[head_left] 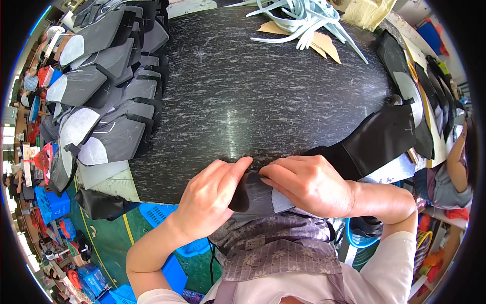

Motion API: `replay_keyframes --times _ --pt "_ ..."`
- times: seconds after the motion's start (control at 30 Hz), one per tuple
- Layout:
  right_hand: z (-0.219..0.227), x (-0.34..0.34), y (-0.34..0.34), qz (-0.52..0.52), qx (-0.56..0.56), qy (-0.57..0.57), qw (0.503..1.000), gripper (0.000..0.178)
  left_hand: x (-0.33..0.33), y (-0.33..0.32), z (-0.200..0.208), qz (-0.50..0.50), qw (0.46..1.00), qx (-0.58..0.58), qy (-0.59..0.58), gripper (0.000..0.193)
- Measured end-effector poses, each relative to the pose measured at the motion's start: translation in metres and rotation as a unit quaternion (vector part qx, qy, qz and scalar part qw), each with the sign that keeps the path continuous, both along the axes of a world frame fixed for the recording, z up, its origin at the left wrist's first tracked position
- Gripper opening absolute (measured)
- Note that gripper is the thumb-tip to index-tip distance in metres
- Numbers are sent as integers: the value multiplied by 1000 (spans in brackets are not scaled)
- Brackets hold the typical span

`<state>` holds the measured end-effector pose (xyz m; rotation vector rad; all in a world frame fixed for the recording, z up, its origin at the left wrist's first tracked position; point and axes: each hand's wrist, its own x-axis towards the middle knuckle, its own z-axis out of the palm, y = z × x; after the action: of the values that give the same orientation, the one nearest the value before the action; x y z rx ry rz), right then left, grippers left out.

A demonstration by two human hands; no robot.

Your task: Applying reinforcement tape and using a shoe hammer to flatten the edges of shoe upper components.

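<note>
At the near edge of the dark speckled table (243, 96), both my hands grip a dark grey, flat shoe-upper piece (255, 196) with a pale grey patch on its right side. My left hand (210, 191) pinches its upper left edge, where a black flap folds over. With fingers closed, my right hand (310, 183) presses along the upper right edge. The fingertips of the two hands are close together, and what lies right under them is hidden. Just beyond my right hand lies a black, boot-shaped upper (379, 139).
Stacked dark grey upper pieces (114, 91) with pale toe patches cover the table's left side. Light blue strips (304, 20) lie over tan cardboard pieces (324, 45) at the far edge. More uppers (405, 86) line the right. Blue baskets (157, 213) stand below the near edge.
</note>
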<state>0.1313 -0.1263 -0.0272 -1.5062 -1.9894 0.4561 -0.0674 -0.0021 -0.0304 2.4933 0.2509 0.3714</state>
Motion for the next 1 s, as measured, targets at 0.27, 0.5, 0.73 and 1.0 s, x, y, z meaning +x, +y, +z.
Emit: replay_keyframes --times 0.27,0.5,0.73,1.0 --pt "-2 -2 -1 3 17 -23 1000 14 1 3 1 -2 1000 -14 -11 76" --pt "-2 -4 -3 12 23 -33 999 14 7 4 -1 19 1000 -10 8 60" --pt "-5 -3 -5 8 35 -38 999 19 4 2 3 27 999 -19 -11 57" --pt "-1 -6 -10 41 56 -74 995 28 0 5 -10 9 999 7 -30 49"
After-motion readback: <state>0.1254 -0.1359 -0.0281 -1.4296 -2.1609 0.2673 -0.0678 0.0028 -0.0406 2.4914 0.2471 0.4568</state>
